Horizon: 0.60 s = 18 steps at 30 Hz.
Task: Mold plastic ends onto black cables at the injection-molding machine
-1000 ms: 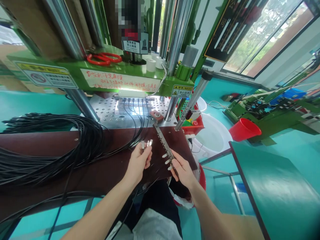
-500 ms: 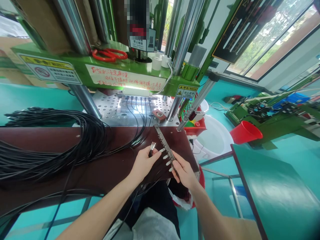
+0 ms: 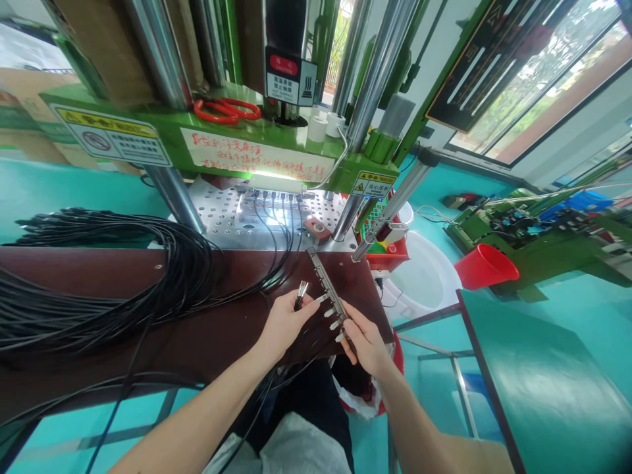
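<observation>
My left hand [image 3: 282, 324] is closed round a few black cables with bare metal connector ends [image 3: 301, 291] that stick up past the fingers. Its thumb and fingertip also pinch a pale connector [image 3: 322, 298] at the side of a slotted metal bar [image 3: 323, 276]. My right hand [image 3: 364, 334] grips the near end of that bar. Several pale connectors [image 3: 334, 324] poke out of the bar's left side, close to the right fingers. The bar's far end lies over the table near the press bed.
A large bundle of black cables [image 3: 182, 263] covers the left of the brown table [image 3: 232, 329]. Ahead stands a green press [image 3: 162, 148] with a perforated metal bed [image 3: 217, 217] and cables in its lit mould. A red block [image 3: 316, 229] sits at the bed's front edge.
The camera view has shifted slightly, so the press appears a little further right. Both hands keep nearly the same hold on the bar and the connectors.
</observation>
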Available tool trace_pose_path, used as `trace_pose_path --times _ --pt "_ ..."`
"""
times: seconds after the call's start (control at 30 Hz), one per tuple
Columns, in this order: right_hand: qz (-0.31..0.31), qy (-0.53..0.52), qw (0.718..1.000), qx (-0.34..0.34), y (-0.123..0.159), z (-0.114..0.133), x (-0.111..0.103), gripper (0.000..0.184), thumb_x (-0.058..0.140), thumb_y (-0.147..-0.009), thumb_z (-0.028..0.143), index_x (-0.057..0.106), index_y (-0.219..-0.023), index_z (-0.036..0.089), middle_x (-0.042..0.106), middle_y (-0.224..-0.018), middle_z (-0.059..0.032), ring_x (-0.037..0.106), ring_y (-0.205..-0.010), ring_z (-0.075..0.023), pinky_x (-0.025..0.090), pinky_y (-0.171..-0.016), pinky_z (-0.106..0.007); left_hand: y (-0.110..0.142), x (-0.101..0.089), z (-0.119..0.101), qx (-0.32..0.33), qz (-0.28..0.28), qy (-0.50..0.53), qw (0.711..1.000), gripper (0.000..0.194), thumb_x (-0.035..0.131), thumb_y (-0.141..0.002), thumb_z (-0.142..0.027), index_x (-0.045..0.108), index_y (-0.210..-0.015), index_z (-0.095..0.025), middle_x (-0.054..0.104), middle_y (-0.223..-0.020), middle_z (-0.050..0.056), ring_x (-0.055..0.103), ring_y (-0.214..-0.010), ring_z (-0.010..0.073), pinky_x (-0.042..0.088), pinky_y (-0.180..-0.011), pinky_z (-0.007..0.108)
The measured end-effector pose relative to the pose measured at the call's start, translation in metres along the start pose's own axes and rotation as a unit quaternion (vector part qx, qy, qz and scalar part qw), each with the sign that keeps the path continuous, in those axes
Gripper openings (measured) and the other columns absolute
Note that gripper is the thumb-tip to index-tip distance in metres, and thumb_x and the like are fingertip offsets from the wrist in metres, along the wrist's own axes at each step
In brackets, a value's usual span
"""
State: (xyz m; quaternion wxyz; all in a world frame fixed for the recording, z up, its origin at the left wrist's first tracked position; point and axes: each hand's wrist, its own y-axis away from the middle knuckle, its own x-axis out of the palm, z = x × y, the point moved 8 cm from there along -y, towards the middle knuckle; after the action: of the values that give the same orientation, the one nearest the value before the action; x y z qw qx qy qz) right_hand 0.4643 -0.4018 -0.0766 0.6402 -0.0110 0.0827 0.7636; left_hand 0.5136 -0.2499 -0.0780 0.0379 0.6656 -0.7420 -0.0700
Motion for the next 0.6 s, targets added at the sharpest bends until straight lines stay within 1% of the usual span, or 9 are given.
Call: trace_pose_path --times 0.07,0.2,0.27,0.33,0.4,0.43,0.5,0.53,0.6 --pt "0.003 0.009 1.0 -0.003 0.0 0.0 0.0 0.049 0.04 -0.09 0.039 0.037 -0.132 0.016 0.042 -0.048 0.0073 0.034 -0.034 -0.0047 0.027 -0.035 -0.018 0.0 0.001 -0.001 0.008 0.004 -0.016 1.0 0.027 0.059 -0.068 -0.038 0.047 -0.057 -0.017 0.038 -0.045 -0.008 0.032 -0.042 0.0055 0.029 -0.044 0.019" --pt "0.011 0.049 0.999 -0.013 0.0 0.005 0.003 0.049 0.038 -0.091 0.037 0.033 -0.135 0.015 0.04 -0.046 0.0079 0.034 -0.034 -0.0047 0.028 -0.036 -0.019 -0.002 0.001 -0.004 0.035 -0.002 -0.037 0.999 0.024 0.058 -0.07 -0.036 0.049 -0.06 -0.016 0.045 -0.052 -0.005 0.04 -0.05 0.0077 0.035 -0.052 0.02" --pt "0.015 0.067 0.998 -0.013 0.0 0.007 0.005 0.05 0.038 -0.091 0.037 0.033 -0.135 0.015 0.039 -0.045 0.0082 0.034 -0.034 -0.0047 0.029 -0.036 -0.018 -0.002 0.0 -0.005 0.045 -0.003 -0.043 0.998 0.023 0.058 -0.07 -0.035 0.05 -0.06 -0.016 0.045 -0.052 -0.005 0.04 -0.051 0.0079 0.035 -0.052 0.02" --pt "0.016 0.067 0.998 -0.009 0.0 0.008 0.006 0.049 0.038 -0.091 0.037 0.034 -0.135 0.016 0.039 -0.045 0.0083 0.034 -0.034 -0.0045 0.028 -0.036 -0.018 -0.003 0.0 -0.006 0.044 0.005 -0.037 0.998 0.023 0.059 -0.07 -0.035 0.049 -0.059 -0.016 0.044 -0.051 -0.006 0.038 -0.049 0.0073 0.033 -0.049 0.02" --pt "0.012 0.054 0.998 -0.005 0.0 0.007 0.005 0.048 0.038 -0.091 0.037 0.036 -0.134 0.016 0.04 -0.046 0.0079 0.034 -0.033 -0.0043 0.027 -0.035 -0.018 -0.004 -0.001 -0.008 0.032 0.018 0.0 0.999 0.025 0.056 -0.072 -0.038 0.05 -0.06 -0.016 0.045 -0.052 -0.005 0.04 -0.048 0.0072 0.033 -0.047 0.019" --pt "0.006 0.047 0.999 -0.005 0.0 0.007 0.004 0.047 0.039 -0.09 0.037 0.037 -0.133 0.016 0.041 -0.046 0.0076 0.034 -0.033 -0.0043 0.026 -0.035 -0.018 -0.005 -0.004 -0.008 0.02 0.014 0.031 0.999 0.027 0.055 -0.073 -0.04 0.051 -0.062 -0.016 0.047 -0.054 -0.004 0.042 -0.049 0.0076 0.034 -0.047 0.019" --pt "-0.009 0.032 0.999 -0.005 -0.001 0.007 0.001 0.047 0.04 -0.09 0.038 0.039 -0.132 0.015 0.041 -0.046 0.0073 0.034 -0.034 -0.0044 0.025 -0.035 -0.018 -0.006 -0.015 -0.009 -0.005 -0.019 0.113 0.993 0.028 0.052 -0.074 -0.044 0.053 -0.07 -0.016 0.048 -0.056 -0.004 0.044 -0.048 0.0078 0.035 -0.044 0.019" --pt "-0.016 0.026 1.0 -0.004 -0.001 0.007 -0.001 0.048 0.04 -0.089 0.038 0.039 -0.131 0.015 0.041 -0.046 0.0072 0.034 -0.034 -0.0044 0.025 -0.035 -0.018 -0.006 -0.021 -0.009 -0.011 -0.042 0.157 0.987 0.028 0.052 -0.074 -0.045 0.053 -0.074 -0.017 0.046 -0.055 -0.005 0.042 -0.045 0.0073 0.033 -0.041 0.018" --pt "-0.024 0.018 1.0 0.0 -0.001 0.007 -0.002 0.049 0.041 -0.089 0.038 0.038 -0.132 0.014 0.042 -0.047 0.0071 0.034 -0.033 -0.0042 0.024 -0.035 -0.018 -0.005 -0.029 -0.008 -0.015 -0.075 0.223 0.972 0.026 0.051 -0.075 -0.045 0.05 -0.078 -0.019 0.038 -0.05 -0.008 0.033 -0.038 0.0055 0.025 -0.036 0.016"
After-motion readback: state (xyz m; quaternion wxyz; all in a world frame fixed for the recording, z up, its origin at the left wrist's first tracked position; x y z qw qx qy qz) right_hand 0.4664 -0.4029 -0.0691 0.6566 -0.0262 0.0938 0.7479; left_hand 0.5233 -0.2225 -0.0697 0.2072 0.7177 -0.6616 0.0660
